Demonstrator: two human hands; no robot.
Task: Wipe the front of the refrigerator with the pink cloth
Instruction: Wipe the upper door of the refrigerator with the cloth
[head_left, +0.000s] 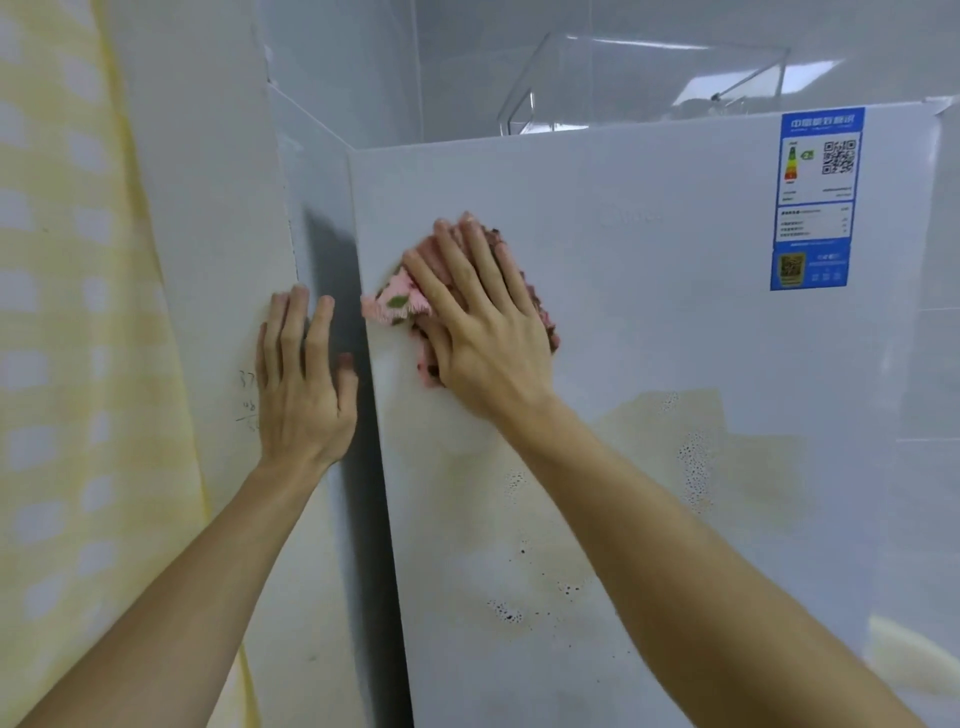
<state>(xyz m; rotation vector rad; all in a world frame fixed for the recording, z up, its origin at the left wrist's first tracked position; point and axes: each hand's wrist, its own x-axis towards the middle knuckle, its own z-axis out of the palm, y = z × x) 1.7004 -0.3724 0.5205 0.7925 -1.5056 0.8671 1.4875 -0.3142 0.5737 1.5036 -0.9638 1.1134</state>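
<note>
The right hand (485, 322) lies flat with spread fingers on the pink cloth (410, 304), pressing it against the white refrigerator (649, 338) front, near its upper left edge. The left hand (304, 379), fingers straight, rests on the wall panel (208, 208) just beside the refrigerator. A blue label (815, 200) sticks at the door's upper right.

Fluffy pink cloth (397, 304) (nubby pile) on the smooth, glossy white refrigerator (649, 322).
</note>
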